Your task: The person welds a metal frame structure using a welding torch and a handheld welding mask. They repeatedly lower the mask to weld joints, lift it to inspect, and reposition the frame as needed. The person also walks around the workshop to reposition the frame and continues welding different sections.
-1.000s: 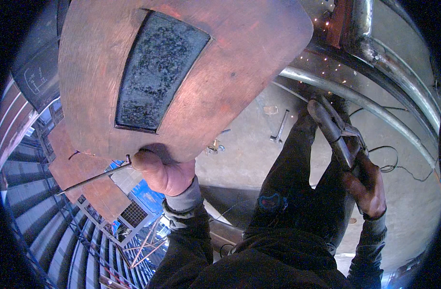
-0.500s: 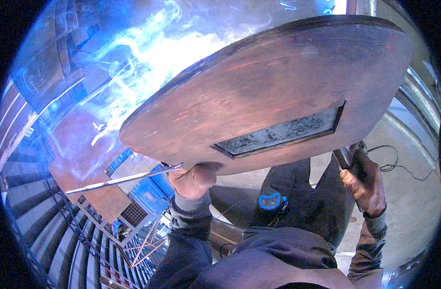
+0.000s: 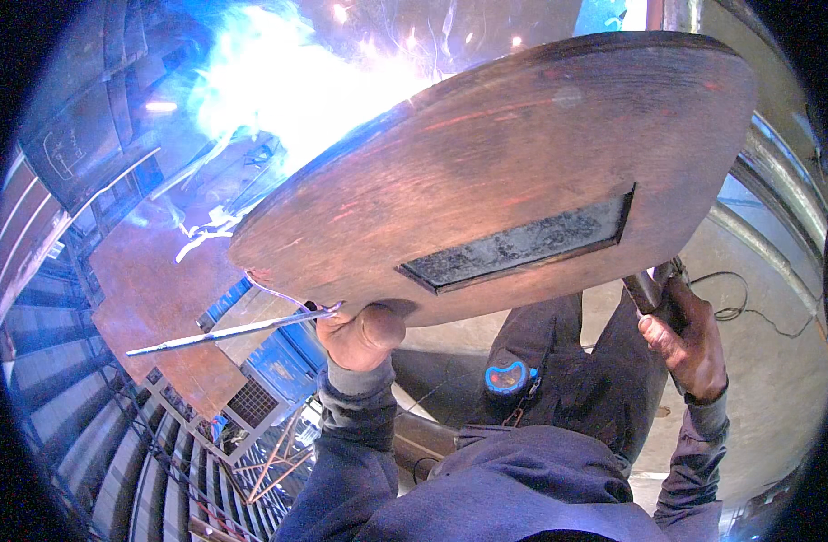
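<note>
My left hand is closed at the lower left edge of a brown hand-held welding shield, its fingers hidden behind the board. A dark rectangular window is set in the shield. Out to the left from the same hand sticks a thin grey welding rod. My right hand is wrapped round the dark handle of an electrode holder, whose front end disappears behind the shield. Bright white-blue arc light and smoke glow beyond the shield's upper left edge, hiding what is there.
Curved metal pipes run along the right, and a thin black cable lies on the pale floor. A brown plate, a blue machine and slatted metalwork stand at the left. A blue-rimmed gadget hangs at my trousers.
The arc glare has grown brighter and sparks have appeared above the shield. The shield's right end has shifted slightly left. Both hands keep their grip, nearly in place.
</note>
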Motion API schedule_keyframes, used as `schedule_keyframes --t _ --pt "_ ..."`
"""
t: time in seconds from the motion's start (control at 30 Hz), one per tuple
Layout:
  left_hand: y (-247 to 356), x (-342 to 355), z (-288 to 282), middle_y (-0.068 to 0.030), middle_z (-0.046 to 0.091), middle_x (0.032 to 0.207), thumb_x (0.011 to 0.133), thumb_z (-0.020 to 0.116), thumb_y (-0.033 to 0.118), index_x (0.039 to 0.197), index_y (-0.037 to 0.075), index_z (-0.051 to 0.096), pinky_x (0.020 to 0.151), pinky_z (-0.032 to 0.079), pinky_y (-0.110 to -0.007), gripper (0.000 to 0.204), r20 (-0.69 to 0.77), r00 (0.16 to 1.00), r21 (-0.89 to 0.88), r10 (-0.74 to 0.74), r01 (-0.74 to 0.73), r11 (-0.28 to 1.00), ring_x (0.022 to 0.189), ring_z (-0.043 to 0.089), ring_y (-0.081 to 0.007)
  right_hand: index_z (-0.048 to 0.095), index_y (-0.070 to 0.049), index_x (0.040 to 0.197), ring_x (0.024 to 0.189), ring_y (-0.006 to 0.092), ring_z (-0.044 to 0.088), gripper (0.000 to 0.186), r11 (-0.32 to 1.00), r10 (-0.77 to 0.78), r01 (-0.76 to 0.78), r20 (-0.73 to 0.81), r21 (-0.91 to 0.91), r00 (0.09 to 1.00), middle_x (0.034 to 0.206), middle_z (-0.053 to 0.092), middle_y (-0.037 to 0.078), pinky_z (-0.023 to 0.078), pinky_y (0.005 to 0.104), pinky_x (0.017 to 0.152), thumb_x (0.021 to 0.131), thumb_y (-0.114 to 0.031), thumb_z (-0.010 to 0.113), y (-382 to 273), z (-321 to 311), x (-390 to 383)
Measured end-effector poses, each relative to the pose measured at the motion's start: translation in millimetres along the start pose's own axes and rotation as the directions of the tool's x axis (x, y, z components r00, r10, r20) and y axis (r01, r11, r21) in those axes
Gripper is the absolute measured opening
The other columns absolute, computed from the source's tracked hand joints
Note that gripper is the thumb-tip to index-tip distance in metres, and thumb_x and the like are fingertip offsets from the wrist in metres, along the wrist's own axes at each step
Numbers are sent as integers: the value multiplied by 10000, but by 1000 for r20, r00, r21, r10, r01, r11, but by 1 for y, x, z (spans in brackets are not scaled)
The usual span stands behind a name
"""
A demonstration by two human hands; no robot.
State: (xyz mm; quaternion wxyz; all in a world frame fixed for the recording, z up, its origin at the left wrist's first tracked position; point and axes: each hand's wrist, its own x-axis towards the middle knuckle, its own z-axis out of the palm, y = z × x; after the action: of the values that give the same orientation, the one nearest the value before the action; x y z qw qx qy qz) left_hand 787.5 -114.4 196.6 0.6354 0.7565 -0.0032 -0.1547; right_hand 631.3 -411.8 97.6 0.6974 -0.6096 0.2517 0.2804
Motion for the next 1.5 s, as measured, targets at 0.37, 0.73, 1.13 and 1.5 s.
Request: schedule_keyframes --t 0.37,0.73,1.13,1.5 --pt "-4 -2 -3 -99 631 1144 725 783 217 1155 58 599 910 500 -453 494 59 996 -63 60 -56 996 1036 611 -291 545 20 962 657 140 512 314 995 57 -57 4 83 998 742 594 83 432 297 607 789 -200 686 -2 1 1" --pt "-5 -6 -7 -128 595 1166 752 776 280 1219 11 541 884 486 -406 588 -145 989 -47 32 -39 998 1017 588 -251 536 10 896 664 178 520 358 995 -46 42 -43 -86 998 758 574 105 437 324 627 782 -300 674 11 -9 -5" --pt "14 37 -6 -67 477 1365 904 511 498 1332 146 473 1033 346 -516 555 -240 938 -60 250 -272 960 1250 442 -305 565 43 1051 758 152 524 429 1000 -6 3 -128 -24 992 837 624 106 448 315 710 747 -226 704 -1 -3 -22" --pt "8 37 -9 -79 490 1353 896 536 494 1321 153 486 1015 370 -517 547 -252 941 -114 227 -262 958 1240 457 -318 563 28 1007 743 188 548 378 1000 -30 30 -50 -7 998 833 621 124 456 331 716 764 -239 676 2 -2 -8"
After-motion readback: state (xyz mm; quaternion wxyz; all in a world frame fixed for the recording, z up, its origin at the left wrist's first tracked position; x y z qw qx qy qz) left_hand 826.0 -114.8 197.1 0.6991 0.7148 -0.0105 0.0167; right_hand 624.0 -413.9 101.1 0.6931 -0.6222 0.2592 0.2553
